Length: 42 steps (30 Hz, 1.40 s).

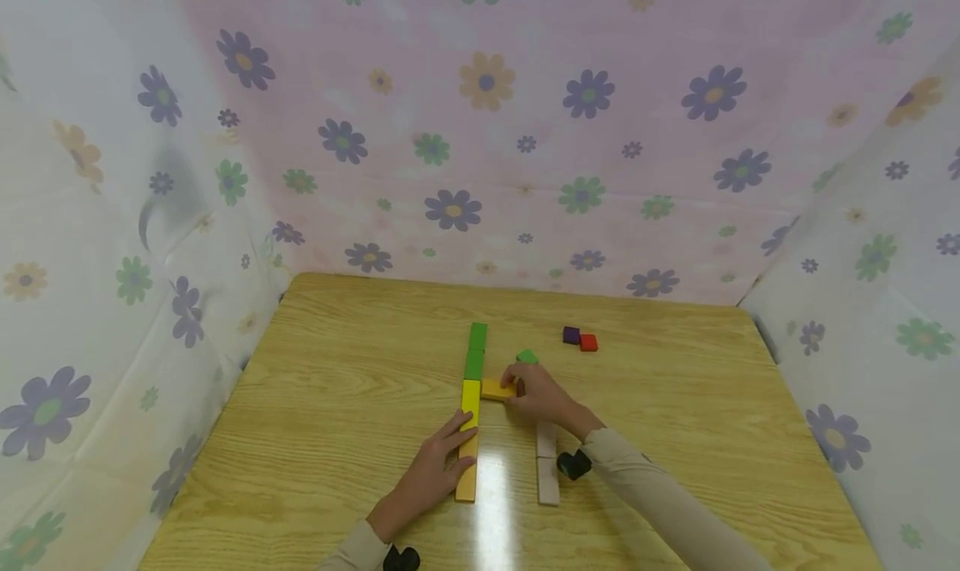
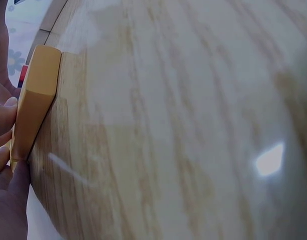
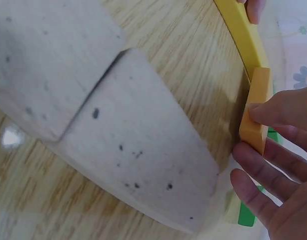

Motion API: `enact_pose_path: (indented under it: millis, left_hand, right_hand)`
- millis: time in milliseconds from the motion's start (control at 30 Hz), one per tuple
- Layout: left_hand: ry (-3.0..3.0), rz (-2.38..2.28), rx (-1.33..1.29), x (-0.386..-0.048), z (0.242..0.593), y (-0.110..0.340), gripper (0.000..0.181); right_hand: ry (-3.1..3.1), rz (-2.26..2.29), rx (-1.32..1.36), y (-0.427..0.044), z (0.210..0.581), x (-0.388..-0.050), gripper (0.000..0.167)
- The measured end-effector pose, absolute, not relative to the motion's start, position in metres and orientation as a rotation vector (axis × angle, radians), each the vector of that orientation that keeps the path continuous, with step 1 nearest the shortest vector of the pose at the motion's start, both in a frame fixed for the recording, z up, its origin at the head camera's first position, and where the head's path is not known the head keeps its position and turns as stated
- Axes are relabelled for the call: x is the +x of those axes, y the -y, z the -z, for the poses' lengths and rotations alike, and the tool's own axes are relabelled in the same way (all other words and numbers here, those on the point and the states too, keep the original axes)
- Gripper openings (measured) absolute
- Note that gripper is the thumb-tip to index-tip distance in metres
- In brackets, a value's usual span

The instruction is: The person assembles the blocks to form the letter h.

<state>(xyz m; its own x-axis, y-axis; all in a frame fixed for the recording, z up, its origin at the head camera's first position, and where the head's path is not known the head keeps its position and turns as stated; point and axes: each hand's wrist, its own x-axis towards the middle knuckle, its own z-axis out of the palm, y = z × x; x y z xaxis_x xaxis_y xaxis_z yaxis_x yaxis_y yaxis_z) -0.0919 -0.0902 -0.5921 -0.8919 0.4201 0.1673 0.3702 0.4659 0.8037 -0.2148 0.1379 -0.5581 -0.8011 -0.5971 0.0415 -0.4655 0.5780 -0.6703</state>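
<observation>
My right hand (image 1: 543, 394) pinches an orange block (image 1: 495, 389) between thumb and fingers. The block lies crosswise, its end against a straight row beside the yellow block (image 1: 470, 400). Two green blocks (image 1: 477, 350) form the far end of that row, and orange blocks (image 1: 466, 479) its near end. Across the row's near half lies my left hand (image 1: 435, 468), fingers extended over the yellow and orange pieces, thumb touching an orange block (image 2: 41, 75). Speckled pale blocks (image 3: 138, 135) lie end to end under the right wrist. Another green block (image 1: 527, 356) sits just beyond the right hand, partly hidden.
A dark purple block (image 1: 572, 335) and a red block (image 1: 588, 343) lie side by side toward the back of the wooden table (image 1: 337, 371). Flowered cloth (image 1: 487, 154) hangs behind and along both sides. Light glares off the table between the two rows.
</observation>
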Motion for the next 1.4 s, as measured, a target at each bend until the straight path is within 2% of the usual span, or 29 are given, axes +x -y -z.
enact_pose_path:
  millis: [800, 1067, 1400]
  left_hand:
    - [-2.665, -1.429, 0.749, -0.092, 0.592, 0.091, 0.043]
    - [-2.660, -1.432, 0.755, -0.092, 0.593, 0.091, 0.043]
    - [-2.660, -1.443, 0.738, -0.091, 0.592, 0.090, 0.043]
  right_hand:
    - [-2.587, 1.028, -0.889, -0.132, 0.554, -0.211, 0.015]
    - [-2.590, 0.966, -0.789, -0.138, 0.546, -0.209, 0.018]
    - [-2.581, 1.022, -0.874, -0.149, 0.530, -0.215, 0.022]
